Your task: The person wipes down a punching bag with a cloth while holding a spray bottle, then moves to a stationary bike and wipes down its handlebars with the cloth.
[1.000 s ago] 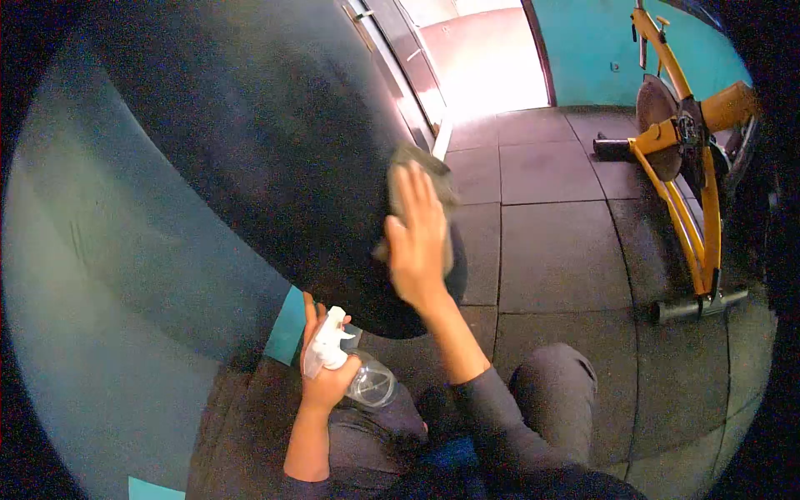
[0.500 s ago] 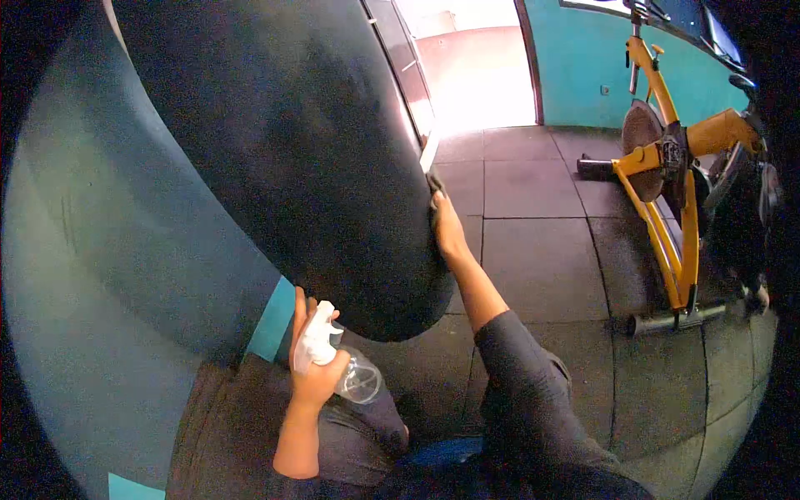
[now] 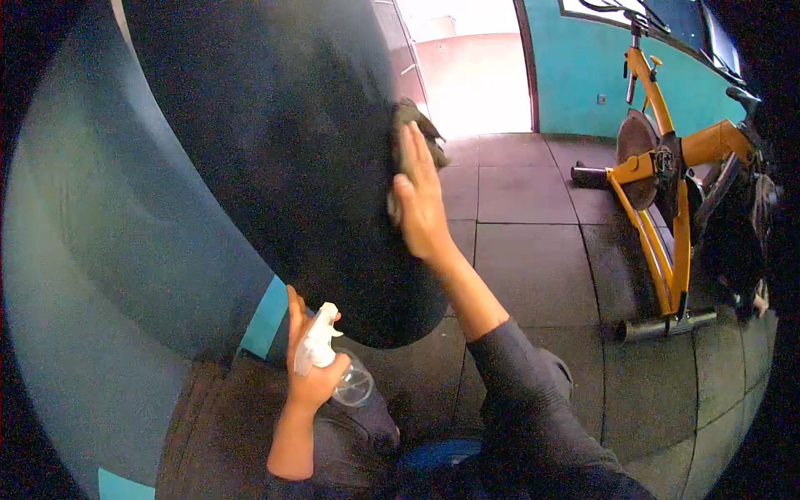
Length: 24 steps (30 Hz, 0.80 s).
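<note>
A big black object (image 3: 292, 167) with a rounded lower end, like a punching bag, fills the upper middle of the view. My right hand (image 3: 423, 208) lies along its right side, fingers stretched up and pressing a dark cloth (image 3: 408, 117) against the surface. Part of the cloth sticks out beyond my fingers; the rest is under the palm. Below the black object, my left hand (image 3: 315, 379) grips a clear spray bottle (image 3: 354, 387) by the neck. Its white spray head (image 3: 320, 337) points up, and some left fingers extend up behind it, near the black surface.
A yellow exercise bike (image 3: 667, 167) stands on the right. A teal wall (image 3: 575, 92) and a bright doorway (image 3: 475, 75) are at the back. Dark rubber tiles (image 3: 529, 258) cover the floor. A blue-grey curved surface (image 3: 133, 225) rises close on the left.
My right hand has moved up and left with the cloth, from the black object's lower right edge onto its side. The left hand with the spray bottle stays almost in place.
</note>
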Each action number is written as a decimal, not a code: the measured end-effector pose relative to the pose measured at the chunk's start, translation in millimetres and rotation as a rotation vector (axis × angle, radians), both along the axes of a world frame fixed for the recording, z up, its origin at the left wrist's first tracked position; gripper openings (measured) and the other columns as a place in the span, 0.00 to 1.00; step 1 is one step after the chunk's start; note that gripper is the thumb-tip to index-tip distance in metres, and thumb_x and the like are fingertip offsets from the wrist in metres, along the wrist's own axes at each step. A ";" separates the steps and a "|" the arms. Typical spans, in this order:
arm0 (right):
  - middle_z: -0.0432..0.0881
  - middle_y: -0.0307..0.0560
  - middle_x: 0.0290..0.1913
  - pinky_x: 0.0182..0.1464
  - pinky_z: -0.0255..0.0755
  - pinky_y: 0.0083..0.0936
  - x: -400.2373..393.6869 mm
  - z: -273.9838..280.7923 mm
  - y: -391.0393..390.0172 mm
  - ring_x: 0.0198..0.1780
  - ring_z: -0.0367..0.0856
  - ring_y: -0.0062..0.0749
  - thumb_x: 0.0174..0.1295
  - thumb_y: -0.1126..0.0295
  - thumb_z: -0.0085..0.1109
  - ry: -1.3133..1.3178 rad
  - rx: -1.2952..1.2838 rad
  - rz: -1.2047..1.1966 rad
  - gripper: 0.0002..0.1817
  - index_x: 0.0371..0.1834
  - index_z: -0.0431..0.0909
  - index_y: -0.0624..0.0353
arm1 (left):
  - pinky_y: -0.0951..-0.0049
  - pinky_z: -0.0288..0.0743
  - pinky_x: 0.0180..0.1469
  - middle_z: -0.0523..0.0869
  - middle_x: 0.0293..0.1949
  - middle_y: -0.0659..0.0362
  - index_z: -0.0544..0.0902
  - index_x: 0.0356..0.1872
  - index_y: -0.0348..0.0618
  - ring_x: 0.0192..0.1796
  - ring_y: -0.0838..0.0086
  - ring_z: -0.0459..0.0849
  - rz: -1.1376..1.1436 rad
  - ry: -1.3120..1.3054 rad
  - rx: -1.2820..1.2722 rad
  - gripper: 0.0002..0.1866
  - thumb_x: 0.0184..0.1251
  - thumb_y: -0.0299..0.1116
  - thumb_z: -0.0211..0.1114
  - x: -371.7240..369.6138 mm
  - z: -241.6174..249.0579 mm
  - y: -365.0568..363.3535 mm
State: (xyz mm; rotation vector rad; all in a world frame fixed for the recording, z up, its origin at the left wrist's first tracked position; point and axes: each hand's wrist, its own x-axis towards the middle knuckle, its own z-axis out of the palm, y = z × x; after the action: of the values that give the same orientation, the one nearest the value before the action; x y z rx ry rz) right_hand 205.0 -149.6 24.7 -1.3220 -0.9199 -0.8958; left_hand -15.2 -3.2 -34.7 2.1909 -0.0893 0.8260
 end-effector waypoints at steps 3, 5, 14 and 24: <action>0.54 0.53 0.75 0.73 0.45 0.35 34.7 -46.8 1.2 0.75 0.50 0.45 0.71 0.55 0.35 0.402 0.182 0.394 0.30 0.73 0.55 0.58 | 0.68 0.70 0.60 0.51 0.74 0.44 0.65 0.66 0.31 0.61 0.64 0.75 0.014 0.019 0.097 0.41 0.40 0.21 0.60 -4.5 -1.3 2.1; 0.56 0.53 0.74 0.73 0.45 0.32 57.1 -84.5 -1.1 0.75 0.51 0.41 0.72 0.56 0.30 0.580 0.121 0.469 0.29 0.72 0.56 0.60 | 0.68 0.69 0.60 0.51 0.74 0.44 0.64 0.66 0.30 0.62 0.64 0.75 -0.017 0.021 0.054 0.42 0.39 0.22 0.60 -4.1 -0.6 -1.3; 0.45 0.54 0.77 0.74 0.39 0.42 -23.0 -8.3 -9.5 0.77 0.43 0.48 0.69 0.59 0.38 -0.005 -0.150 -0.072 0.31 0.75 0.50 0.57 | 0.70 0.71 0.57 0.53 0.73 0.44 0.63 0.66 0.29 0.58 0.65 0.77 -0.019 0.007 -0.047 0.42 0.40 0.20 0.59 -3.4 -1.7 -5.4; 0.57 0.57 0.73 0.73 0.45 0.39 12.9 -64.9 -4.5 0.74 0.52 0.50 0.71 0.50 0.34 0.152 0.079 0.095 0.33 0.72 0.55 0.61 | 0.69 0.72 0.57 0.53 0.74 0.45 0.66 0.65 0.30 0.59 0.65 0.76 -0.042 0.005 -0.141 0.40 0.40 0.18 0.58 -1.2 -7.1 -0.9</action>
State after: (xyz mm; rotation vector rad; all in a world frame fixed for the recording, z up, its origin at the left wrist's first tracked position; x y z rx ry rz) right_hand 217.9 -154.1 -40.2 -1.2505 -0.8141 -0.7401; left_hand -16.4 -4.1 -41.9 2.0516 -0.0723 0.7796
